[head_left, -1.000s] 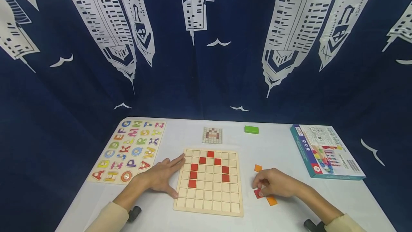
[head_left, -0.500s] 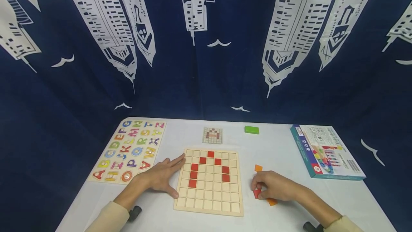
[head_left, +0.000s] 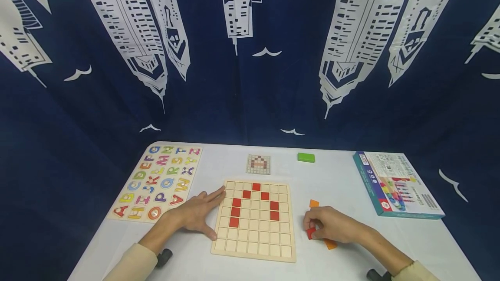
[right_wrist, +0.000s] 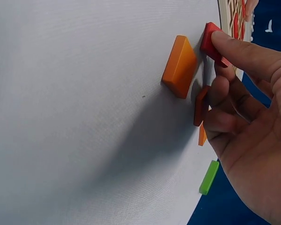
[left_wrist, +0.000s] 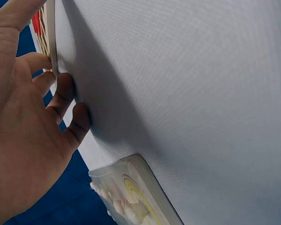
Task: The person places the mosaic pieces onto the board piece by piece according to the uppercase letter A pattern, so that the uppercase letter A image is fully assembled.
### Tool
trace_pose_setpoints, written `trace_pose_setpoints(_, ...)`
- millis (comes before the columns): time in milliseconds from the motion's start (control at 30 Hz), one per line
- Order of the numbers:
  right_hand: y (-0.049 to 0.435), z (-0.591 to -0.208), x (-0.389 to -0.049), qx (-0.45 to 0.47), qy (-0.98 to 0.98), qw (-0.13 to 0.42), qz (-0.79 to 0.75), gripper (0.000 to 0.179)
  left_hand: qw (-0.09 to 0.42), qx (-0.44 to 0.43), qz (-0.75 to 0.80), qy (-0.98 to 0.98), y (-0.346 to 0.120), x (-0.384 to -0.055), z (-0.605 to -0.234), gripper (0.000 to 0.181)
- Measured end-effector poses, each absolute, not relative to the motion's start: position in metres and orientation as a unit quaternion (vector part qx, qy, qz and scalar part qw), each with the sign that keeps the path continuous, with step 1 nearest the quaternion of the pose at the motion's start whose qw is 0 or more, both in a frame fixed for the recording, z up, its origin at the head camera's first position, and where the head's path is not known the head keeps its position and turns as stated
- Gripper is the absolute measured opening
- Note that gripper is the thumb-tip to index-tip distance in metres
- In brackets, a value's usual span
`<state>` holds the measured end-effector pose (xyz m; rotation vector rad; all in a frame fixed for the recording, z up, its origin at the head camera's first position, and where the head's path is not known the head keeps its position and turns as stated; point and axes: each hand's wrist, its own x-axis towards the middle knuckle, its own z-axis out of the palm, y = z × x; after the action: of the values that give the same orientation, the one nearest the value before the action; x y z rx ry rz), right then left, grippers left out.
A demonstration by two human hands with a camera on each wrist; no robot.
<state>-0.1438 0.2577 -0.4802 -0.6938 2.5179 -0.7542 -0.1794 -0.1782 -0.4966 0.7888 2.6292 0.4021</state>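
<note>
In the head view a wooden grid board (head_left: 253, 247) lies mid-table, with several red square tiles (head_left: 234, 222) set in its cells in an arch. My left hand (head_left: 195, 214) is spread along the board's left side, thumb and fingers touching the edge. To the right of the board, my right hand (head_left: 337, 225) pinches a red square tile (right_wrist: 210, 41) between thumb and fingers, just above the cloth. Close beneath that hand lie a thick orange tile (right_wrist: 180, 68) and a darker orange one (right_wrist: 201, 106). Another orange tile (head_left: 314, 203) rests just beyond the fingers.
A small pattern card (head_left: 258, 165) and a green block (head_left: 306, 157) lie behind the board. At the left is an alphabet puzzle board (head_left: 134, 187). A teal-edged box (head_left: 398, 185) lies at the right. A dark blue printed curtain (head_left: 242, 99) hangs behind the table.
My right hand has picked the red tile up from among the orange tiles, tilting it and shifting slightly left. The left hand stays at the board's edge.
</note>
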Motion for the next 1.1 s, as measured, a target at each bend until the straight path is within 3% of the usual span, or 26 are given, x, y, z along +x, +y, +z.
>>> trace_pose_setpoints(1100, 0.2558, -0.4842, -0.1429, -0.264, 0.873, 0.208, -0.354, 0.012, 0.179, 0.283, 0.146, 0.931, -0.1781, -0.1789, -0.496, 0.132)
